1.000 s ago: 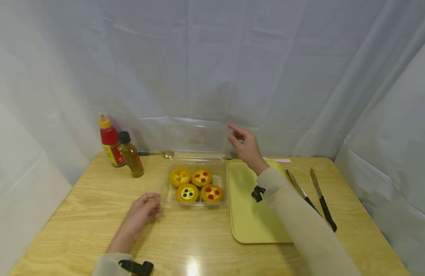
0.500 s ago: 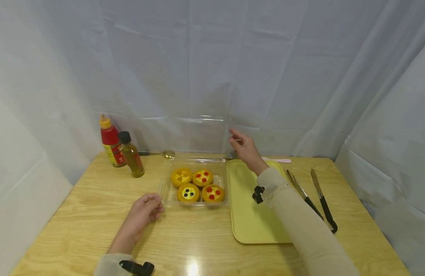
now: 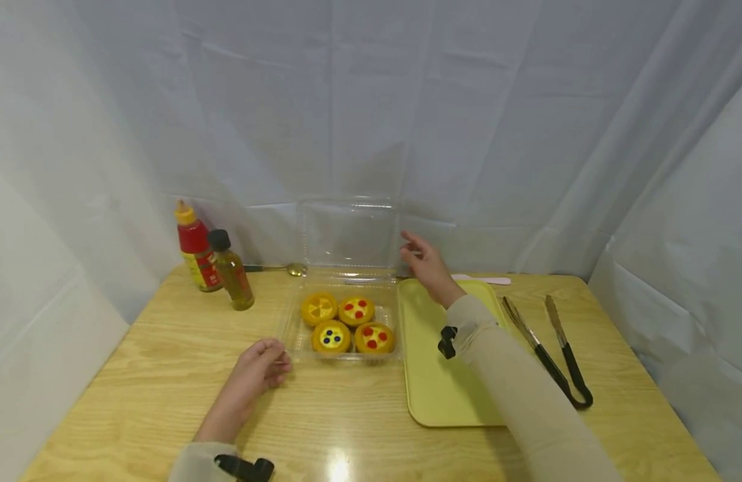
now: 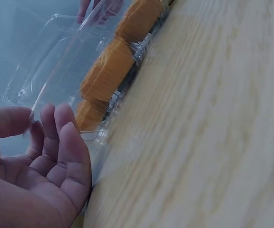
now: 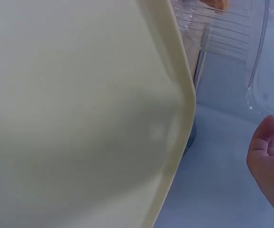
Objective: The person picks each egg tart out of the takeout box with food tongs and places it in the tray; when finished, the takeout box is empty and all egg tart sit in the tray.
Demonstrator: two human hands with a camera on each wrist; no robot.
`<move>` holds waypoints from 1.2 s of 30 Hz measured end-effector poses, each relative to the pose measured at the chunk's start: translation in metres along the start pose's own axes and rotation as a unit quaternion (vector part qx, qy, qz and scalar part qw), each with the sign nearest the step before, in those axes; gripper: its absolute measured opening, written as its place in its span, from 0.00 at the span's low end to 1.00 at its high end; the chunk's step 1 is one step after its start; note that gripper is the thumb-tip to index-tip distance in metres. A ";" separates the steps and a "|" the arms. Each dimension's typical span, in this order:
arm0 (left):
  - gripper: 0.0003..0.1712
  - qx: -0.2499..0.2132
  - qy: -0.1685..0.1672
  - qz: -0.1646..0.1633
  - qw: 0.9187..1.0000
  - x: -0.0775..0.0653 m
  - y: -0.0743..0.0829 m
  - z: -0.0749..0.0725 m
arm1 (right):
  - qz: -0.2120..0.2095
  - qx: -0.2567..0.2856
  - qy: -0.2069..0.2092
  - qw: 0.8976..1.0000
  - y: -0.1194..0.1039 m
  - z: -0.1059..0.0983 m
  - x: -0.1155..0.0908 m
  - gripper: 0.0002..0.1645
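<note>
Pinching the near left corner of the clear clamshell container (image 3: 346, 357), the left hand (image 3: 255, 375) is right of a red squeeze bottle (image 3: 196, 249), its label too small to read. Four topped tarts (image 3: 331, 338) lie inside, and the raised lid (image 3: 349, 234) reaches higher in view than a second ago. Beside it, slightly lower now, is the right hand (image 3: 429, 264), fingers bent; whether gripping, I cannot tell.

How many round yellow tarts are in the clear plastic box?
4: yellow-wedged tart back left, red-dotted tarts back right and front right, blue-dotted tart front left.
</note>
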State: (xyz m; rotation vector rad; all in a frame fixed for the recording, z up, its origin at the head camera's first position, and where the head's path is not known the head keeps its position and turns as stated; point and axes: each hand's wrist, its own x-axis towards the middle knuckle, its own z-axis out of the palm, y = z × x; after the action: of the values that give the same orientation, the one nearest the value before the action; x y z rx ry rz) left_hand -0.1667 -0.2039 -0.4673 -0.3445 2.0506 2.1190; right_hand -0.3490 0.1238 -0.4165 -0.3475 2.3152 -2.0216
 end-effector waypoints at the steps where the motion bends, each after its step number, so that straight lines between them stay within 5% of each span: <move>1: 0.14 0.001 -0.001 -0.001 1.000 0.000 0.000 0.000 | 0.006 0.004 -0.001 1.000 0.001 0.000 0.000 0.29; 17: 0.15 0.007 -0.017 -0.004 1.000 0.003 0.001 0.004 | 0.039 0.024 0.020 0.999 0.000 -0.010 -0.008 0.33; 36: 0.18 -0.001 -0.012 0.009 1.000 0.010 -0.001 -0.006 | 0.002 -0.034 -0.008 0.999 -0.035 -0.037 -0.044 0.33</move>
State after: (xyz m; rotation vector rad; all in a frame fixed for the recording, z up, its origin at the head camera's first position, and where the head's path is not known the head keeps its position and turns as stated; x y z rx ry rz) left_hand -0.1759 -0.2101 -0.4709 -0.3015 2.0458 2.1263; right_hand -0.3079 0.1649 -0.3816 -0.3601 2.3774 -1.9336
